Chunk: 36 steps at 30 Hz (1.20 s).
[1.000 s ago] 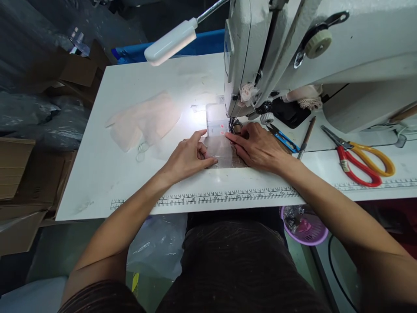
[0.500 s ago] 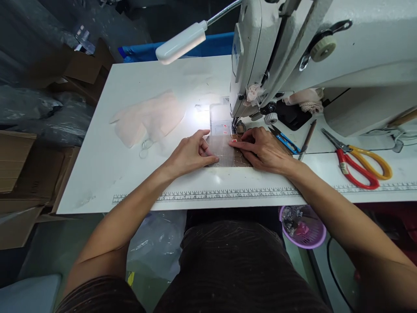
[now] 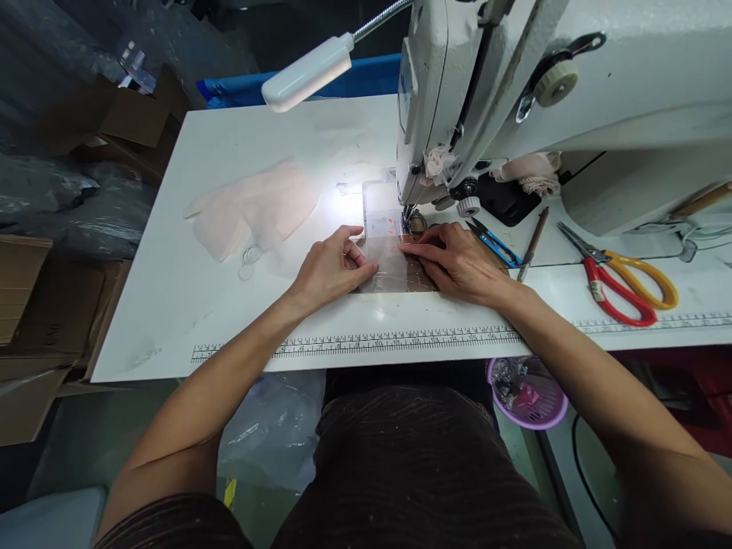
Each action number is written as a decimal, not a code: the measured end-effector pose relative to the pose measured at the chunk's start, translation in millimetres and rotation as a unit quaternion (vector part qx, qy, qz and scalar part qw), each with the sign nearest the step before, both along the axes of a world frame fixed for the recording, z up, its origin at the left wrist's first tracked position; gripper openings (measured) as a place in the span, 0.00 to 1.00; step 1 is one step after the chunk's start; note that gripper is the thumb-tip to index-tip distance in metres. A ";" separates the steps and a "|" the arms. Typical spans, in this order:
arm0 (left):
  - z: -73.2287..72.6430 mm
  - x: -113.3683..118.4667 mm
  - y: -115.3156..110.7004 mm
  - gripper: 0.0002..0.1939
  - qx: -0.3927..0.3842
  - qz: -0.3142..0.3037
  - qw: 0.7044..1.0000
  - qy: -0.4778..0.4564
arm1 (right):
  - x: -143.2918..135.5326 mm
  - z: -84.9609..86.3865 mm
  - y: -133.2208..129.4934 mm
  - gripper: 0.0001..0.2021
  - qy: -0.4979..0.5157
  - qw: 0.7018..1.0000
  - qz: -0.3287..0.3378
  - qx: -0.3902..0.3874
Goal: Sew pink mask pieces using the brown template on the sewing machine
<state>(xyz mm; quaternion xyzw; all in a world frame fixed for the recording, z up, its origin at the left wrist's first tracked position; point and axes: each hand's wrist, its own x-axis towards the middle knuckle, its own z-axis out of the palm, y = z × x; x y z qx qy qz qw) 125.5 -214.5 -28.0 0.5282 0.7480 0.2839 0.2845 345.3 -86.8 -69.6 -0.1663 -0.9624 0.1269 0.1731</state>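
Observation:
A piece of sheer whitish fabric (image 3: 389, 267) lies at the front of the sewing machine (image 3: 426, 114), below its needle and presser foot (image 3: 407, 217). My left hand (image 3: 332, 263) is at the fabric's left edge, thumb and curled fingers closed on it. On the other side my right hand (image 3: 457, 263) has its fingers drawn together, the index fingertip on the fabric's right edge close to the presser foot. Under that hand is a brown plate (image 3: 422, 276). Small red marks show near the needle. The fabric between the fingertips is partly hidden.
Sheer peach fabric pieces (image 3: 257, 202) lie left on the white table (image 3: 171, 320). Blue thread snips (image 3: 496, 245), a thin brown tool (image 3: 534, 242) and red-and-yellow scissors (image 3: 623, 278) lie right. A lamp (image 3: 309, 72) hangs above; a purple basket (image 3: 537, 415) is below the edge.
The whole view has shifted slightly, so things sit a little further left. Both hands keep nearly the same place at the fabric, with the left fingers a little more closed.

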 end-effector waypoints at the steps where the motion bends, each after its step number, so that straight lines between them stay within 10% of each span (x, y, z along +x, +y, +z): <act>1: -0.2 -0.3 0.2 0.31 0.000 0.000 1.000 -0.005 | 1.5 0.5 1.5 0.20 0.008 1.000 0.012 -0.014; 26: -2.3 -2.4 0.5 0.32 0.002 -0.004 0.999 -0.037 | 6.2 8.3 -4.6 0.18 -0.023 0.998 0.057 -0.015; 31: 0.9 -11.2 4.3 0.28 0.103 0.026 0.988 0.117 | 5.5 6.9 -4.7 0.17 -0.018 0.998 0.059 -0.004; 36: 0.4 -16.8 28.8 0.12 0.168 -0.203 0.930 0.257 | 4.4 8.6 -6.1 0.18 -0.017 0.998 0.063 0.005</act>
